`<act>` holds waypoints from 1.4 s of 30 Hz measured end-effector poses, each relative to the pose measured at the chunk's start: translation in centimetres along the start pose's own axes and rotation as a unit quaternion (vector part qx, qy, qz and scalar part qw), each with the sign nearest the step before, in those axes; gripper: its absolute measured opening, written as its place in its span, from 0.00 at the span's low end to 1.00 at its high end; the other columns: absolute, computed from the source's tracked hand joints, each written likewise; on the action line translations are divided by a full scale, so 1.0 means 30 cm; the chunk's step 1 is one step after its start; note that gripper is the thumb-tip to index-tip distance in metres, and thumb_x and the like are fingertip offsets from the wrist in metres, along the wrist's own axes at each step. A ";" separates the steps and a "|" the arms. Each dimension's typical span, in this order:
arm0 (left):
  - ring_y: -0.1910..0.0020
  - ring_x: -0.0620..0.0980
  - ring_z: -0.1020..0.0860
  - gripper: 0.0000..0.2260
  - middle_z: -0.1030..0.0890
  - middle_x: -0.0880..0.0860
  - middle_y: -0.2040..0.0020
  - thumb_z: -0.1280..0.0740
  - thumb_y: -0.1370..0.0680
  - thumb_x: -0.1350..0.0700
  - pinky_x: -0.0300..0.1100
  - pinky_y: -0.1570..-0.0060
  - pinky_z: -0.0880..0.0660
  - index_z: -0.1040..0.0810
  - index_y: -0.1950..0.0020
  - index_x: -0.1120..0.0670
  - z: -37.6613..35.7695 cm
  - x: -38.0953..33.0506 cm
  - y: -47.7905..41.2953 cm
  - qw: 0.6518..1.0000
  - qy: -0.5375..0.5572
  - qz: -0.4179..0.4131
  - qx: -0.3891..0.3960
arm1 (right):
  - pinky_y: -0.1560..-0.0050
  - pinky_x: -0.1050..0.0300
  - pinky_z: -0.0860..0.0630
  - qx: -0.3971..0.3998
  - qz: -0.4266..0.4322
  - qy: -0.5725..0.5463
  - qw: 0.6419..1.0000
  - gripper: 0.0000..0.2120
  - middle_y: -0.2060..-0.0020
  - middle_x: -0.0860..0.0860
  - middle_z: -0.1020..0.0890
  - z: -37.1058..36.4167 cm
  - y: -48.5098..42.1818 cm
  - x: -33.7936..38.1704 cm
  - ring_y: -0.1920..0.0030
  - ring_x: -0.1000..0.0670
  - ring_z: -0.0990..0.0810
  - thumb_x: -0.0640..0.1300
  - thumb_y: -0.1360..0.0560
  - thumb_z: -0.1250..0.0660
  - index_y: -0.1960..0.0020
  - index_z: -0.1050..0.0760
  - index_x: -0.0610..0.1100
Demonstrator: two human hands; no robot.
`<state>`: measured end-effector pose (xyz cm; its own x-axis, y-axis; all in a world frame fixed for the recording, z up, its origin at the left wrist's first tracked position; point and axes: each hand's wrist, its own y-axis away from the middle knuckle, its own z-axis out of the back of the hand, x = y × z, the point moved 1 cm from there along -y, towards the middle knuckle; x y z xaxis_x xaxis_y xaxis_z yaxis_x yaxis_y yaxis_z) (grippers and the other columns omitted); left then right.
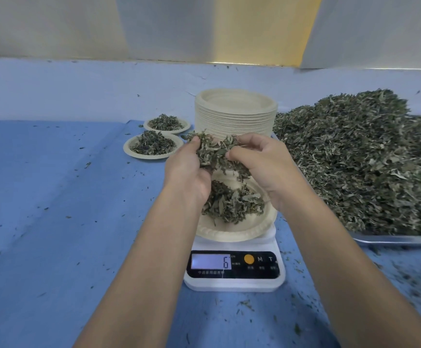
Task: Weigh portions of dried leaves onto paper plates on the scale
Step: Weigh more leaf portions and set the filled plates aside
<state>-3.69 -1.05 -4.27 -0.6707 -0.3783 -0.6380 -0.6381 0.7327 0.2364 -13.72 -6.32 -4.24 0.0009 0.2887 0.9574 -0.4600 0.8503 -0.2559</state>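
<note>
A white digital scale (pixel 233 285) stands on the blue table, its display reading 6. On it rests a paper plate (pixel 229 231) with a small heap of dried leaves (pixel 232 204). Above the plate, my left hand (pixel 188 172) and my right hand (pixel 262 167) together hold a clump of dried leaves (pixel 215 151) between them, a few leaves hanging down toward the plate. Both hands are closed around the clump, thumbs on top.
A tall stack of paper plates (pixel 234 114) stands behind the scale. Two filled plates (pixel 153 146) (pixel 166 124) sit at the back left. A large mound of dried leaves (pixel 360 156) fills a metal tray (pixel 400 239) on the right. Leaf crumbs dot the blue cloth.
</note>
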 end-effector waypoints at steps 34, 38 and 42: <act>0.65 0.46 0.21 0.08 0.21 0.54 0.60 0.43 0.18 0.62 0.37 0.62 0.21 0.26 0.44 0.61 0.023 -0.027 -0.013 1.000 0.005 -0.016 0.010 | 0.56 0.49 0.20 0.059 -0.034 0.178 0.982 0.06 0.63 0.49 0.15 0.000 0.006 -0.059 0.61 0.46 0.18 0.51 0.31 0.25 0.65 0.16 0.51; 0.66 0.46 0.20 0.08 0.21 0.54 0.61 0.42 0.18 0.61 0.39 0.66 0.20 0.25 0.45 0.62 0.024 -0.028 -0.009 1.000 0.004 -0.013 0.006 | 0.63 0.63 0.28 -0.006 0.004 0.118 0.993 0.07 0.69 0.58 0.17 0.014 -0.006 -0.050 0.68 0.61 0.22 0.50 0.29 0.27 0.65 0.18 0.51; 0.69 0.47 0.20 0.07 0.20 0.55 0.65 0.41 0.19 0.61 0.38 0.71 0.21 0.25 0.49 0.62 0.024 -0.025 0.003 1.000 -0.014 -0.006 0.000 | 0.55 0.68 0.28 -0.048 0.026 0.053 0.997 0.06 0.67 0.60 0.17 0.023 -0.010 -0.038 0.61 0.63 0.21 0.48 0.28 0.27 0.63 0.18 0.51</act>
<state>-2.98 -0.30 -4.29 -0.6523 -0.3712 -0.6609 -0.6457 0.7287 0.2280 -14.20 -7.20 -5.15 0.0753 0.3739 0.9244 -0.3747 0.8697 -0.3212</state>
